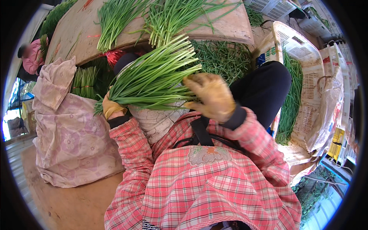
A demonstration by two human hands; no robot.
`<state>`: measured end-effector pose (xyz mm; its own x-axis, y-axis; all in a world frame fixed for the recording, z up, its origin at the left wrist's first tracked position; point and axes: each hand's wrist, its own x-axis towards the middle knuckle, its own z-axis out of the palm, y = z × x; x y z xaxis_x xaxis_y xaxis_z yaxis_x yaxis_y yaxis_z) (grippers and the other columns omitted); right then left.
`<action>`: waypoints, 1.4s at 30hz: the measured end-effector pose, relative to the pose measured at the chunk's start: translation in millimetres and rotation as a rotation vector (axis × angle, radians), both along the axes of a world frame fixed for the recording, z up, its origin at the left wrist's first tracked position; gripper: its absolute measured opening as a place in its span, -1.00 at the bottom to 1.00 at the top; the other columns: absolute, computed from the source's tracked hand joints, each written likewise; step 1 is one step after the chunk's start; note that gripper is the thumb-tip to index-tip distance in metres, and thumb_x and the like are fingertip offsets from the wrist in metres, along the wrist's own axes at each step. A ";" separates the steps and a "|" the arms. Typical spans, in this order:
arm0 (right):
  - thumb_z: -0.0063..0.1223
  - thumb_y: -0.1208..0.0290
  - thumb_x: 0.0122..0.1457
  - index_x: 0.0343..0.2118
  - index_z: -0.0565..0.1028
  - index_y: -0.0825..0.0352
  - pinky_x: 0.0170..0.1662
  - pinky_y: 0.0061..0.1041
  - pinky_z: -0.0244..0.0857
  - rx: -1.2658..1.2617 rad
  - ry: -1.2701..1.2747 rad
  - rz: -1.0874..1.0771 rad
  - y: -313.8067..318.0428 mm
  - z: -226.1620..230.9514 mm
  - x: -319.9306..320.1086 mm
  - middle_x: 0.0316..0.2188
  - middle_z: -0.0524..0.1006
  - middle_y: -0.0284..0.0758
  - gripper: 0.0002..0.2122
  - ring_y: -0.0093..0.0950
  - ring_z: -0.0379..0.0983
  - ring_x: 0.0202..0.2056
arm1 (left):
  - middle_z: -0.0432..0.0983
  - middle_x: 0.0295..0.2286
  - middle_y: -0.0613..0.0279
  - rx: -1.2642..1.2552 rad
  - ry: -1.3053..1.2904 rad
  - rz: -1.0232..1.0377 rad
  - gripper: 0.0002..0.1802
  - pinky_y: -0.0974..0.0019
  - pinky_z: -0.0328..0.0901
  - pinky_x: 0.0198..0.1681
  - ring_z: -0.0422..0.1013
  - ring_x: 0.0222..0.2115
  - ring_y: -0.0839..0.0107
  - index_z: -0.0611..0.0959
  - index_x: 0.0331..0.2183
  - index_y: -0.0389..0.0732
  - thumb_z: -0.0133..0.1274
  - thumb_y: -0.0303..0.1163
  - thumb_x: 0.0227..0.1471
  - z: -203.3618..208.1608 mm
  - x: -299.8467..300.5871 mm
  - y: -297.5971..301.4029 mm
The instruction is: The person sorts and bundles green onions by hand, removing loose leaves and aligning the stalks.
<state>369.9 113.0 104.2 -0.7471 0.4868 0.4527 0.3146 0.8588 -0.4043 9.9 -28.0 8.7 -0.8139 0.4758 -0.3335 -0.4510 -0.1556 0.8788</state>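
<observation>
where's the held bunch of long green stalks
Head view, upper centre: the bunch is in the yellow-gloved left hand, beside the yellow-gloved right hand.

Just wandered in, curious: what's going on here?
The person's gloved left grip holds a bunch of long green stalks near its darker end. The open right grip, blurred, is by the pale ends. More bunches lie on a board ahead, and a white crate of greens stands at the right.

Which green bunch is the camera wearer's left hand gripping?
The fanned bunch above the lap: only it is in that left hand. Two bunches lie on the wooden board; more stalks sit beside the flowered cloth.
</observation>
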 end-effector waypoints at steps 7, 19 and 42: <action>-0.03 0.23 0.07 -0.54 0.40 0.33 -0.49 -0.23 0.24 -0.307 -0.035 -0.100 19.3 -6.2 -26.8 -0.64 0.43 -0.15 -0.75 -0.13 0.40 -0.54 | 0.52 -0.39 0.08 0.140 -0.065 -0.050 -0.75 0.21 0.39 -0.34 0.45 -0.44 0.21 0.53 -0.29 -0.32 -0.14 -0.43 -0.01 38.2 21.0 20.5; 0.16 0.57 -0.06 -0.39 0.54 0.46 -0.44 -0.62 0.32 -1.137 0.113 -0.094 41.9 -11.5 71.4 -0.51 0.55 -0.30 -0.86 -0.62 0.38 -0.56 | 0.52 -0.42 0.05 0.024 -0.065 0.038 -0.77 0.22 0.40 -0.34 0.45 -0.46 0.22 0.50 -0.31 -0.34 -0.17 -0.43 0.02 5.5 14.4 10.3; -0.09 0.39 0.16 -0.37 0.47 0.42 -0.62 -0.72 0.17 -1.101 0.423 -0.411 42.9 -32.9 97.1 -0.62 0.49 -0.32 -0.82 -0.64 0.30 -0.69 | 0.53 -0.43 0.08 -0.066 0.063 0.066 -0.78 0.35 0.40 -0.39 0.46 -0.49 0.33 0.51 -0.31 -0.39 -0.18 -0.50 0.04 8.7 21.6 7.9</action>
